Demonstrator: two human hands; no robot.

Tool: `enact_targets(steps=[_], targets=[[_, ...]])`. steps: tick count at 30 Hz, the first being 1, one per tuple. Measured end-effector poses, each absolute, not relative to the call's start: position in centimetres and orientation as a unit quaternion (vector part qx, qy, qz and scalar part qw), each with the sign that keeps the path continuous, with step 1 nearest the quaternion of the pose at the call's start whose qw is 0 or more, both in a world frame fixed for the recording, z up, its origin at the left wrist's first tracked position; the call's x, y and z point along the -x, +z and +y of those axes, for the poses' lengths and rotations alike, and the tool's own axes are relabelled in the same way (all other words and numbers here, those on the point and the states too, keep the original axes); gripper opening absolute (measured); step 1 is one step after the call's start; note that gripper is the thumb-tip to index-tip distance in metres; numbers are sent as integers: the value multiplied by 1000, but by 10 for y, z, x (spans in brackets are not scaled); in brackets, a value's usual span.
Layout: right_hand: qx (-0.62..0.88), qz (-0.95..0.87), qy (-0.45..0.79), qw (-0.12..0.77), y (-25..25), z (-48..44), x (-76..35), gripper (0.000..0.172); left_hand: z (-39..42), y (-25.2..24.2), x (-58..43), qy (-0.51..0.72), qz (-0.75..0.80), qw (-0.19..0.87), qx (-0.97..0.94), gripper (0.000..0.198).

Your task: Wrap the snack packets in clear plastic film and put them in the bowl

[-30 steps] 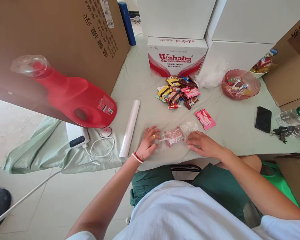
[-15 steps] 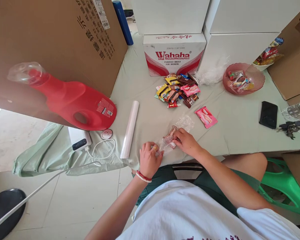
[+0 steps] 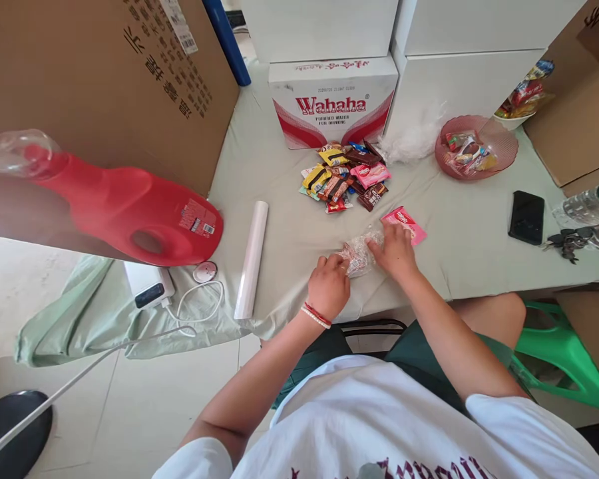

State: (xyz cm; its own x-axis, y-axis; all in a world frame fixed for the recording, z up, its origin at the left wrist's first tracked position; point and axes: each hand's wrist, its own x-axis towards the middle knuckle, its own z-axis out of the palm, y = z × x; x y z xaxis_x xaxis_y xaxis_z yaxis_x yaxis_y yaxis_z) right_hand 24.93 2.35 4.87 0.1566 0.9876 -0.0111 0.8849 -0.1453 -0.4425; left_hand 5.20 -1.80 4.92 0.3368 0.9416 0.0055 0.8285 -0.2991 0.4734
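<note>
A clear plastic bag with a pink snack packet inside (image 3: 358,253) lies on the pale green cloth near the table's front edge. My left hand (image 3: 328,286) is closed on the bag's near left end. My right hand (image 3: 394,249) pinches its right end, fingers curled. Just behind my right hand lies a loose pink wafer packet (image 3: 406,223). A pile of several wrapped snacks (image 3: 343,178) sits farther back, in front of the Wahaha box (image 3: 333,101).
A white roll (image 3: 251,258) lies left of my hands. A red detergent jug (image 3: 122,209), a power bank (image 3: 148,286) and cable are at the left. A pink bowl of sweets (image 3: 475,148), a black phone (image 3: 526,217), keys and bottles are at the right. Cardboard boxes stand behind.
Both hands have moved right and farther onto the table with the bag. The bag is now bunched shorter between them, next to the loose pink packet.
</note>
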Motion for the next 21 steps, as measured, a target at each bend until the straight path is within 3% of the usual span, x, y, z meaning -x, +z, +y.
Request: enact_targets(steps=[3, 6, 8, 11, 14, 17, 21], targets=[[725, -648, 224, 73, 57, 30, -243, 29, -25, 53, -56, 78, 557, 143, -814, 37], [662, -691, 248, 147, 69, 29, -222, 16, -24, 52, -59, 71, 552, 123, -822, 38], [597, -737, 253, 190, 74, 24, -205, 17, -22, 48, -54, 85, 552, 136, -818, 31], [525, -795, 258, 159, 70, 10, -185, 22, -26, 41, -31, 154, 531, 200, -809, 22], [498, -825, 216, 156, 54, -9, -174, 22, -38, 30, 6, 282, 519, 237, -772, 26], [508, -824, 184, 172, 36, -25, -165, 50, -51, 19, 35, 324, 578, 170, -729, 22], [570, -784, 184, 164, 30, -28, -161, 30, -57, 7, 46, 279, 588, 55, -757, 17]])
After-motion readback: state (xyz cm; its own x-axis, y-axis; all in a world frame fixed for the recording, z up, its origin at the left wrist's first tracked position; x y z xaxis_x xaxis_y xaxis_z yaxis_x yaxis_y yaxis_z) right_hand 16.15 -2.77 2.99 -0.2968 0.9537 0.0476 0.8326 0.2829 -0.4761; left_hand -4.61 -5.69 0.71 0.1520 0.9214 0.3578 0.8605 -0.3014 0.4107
